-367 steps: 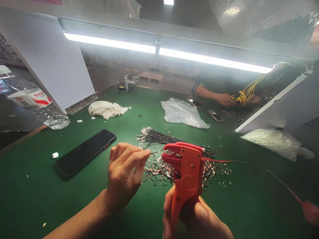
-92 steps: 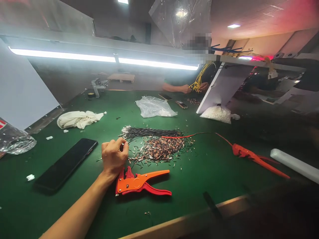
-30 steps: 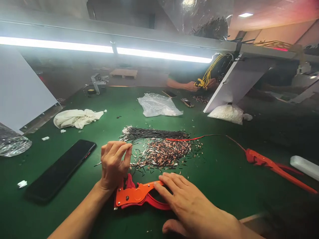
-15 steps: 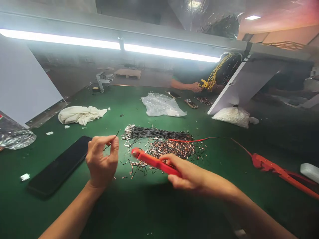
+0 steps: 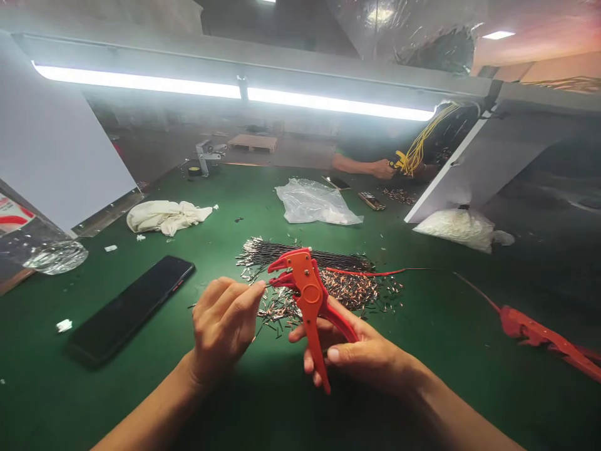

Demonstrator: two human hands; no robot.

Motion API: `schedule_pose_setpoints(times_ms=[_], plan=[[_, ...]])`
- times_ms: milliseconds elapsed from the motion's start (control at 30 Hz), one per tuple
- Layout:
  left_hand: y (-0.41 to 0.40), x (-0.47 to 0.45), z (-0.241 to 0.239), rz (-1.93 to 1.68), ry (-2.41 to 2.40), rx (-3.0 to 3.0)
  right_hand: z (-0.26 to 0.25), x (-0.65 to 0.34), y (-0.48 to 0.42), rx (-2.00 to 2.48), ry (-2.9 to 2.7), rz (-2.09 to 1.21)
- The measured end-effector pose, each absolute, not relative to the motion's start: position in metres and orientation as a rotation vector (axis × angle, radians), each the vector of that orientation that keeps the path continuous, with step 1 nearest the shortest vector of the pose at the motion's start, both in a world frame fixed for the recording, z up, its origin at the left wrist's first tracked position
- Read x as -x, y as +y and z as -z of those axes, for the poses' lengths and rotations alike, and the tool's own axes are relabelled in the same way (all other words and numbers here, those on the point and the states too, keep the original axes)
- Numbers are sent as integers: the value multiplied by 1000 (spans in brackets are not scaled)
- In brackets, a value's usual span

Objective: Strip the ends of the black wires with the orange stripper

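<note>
My left hand pinches a thin black wire, its end reaching the jaws of a wire stripper. That red and orange wire stripper rests in my right hand, fingers around its handles and jaws pointing left. Whether the jaws touch the wire I cannot tell. Behind the tool lies a bundle of black wires with silvery ends at the left. A heap of short cut wire scraps, black and copper-coloured, spreads in front of the bundle, partly hidden by the tool and hands.
A black phone lies left on the green table. A second red tool with a thin red strand lies right. Farther back are a white cloth, a plastic bag and a tied bag. Across the table, a person's hand holds a yellow tool.
My left hand has moved right with the wire. My right hand has turned the wire stripper upright, bringing its jaws to the wire. The camera view has shifted slightly.
</note>
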State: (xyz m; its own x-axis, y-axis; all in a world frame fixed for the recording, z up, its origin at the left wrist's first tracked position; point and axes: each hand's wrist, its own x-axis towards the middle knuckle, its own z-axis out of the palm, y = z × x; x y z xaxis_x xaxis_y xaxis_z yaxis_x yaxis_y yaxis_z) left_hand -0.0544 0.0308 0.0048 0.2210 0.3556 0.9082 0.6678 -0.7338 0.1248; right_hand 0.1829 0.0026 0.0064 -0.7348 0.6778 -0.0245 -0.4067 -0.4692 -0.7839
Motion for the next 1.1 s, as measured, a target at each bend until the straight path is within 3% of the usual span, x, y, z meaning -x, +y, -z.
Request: schedule_pose_setpoints(times_ms=[667, 1100], plan=[[34, 57, -3, 1445, -1009, 2199, 0, -192, 5, 533, -863, -2250], [24, 58, -7, 1409, -984, 2190, 7, -192, 3, 370, -867, -2320]])
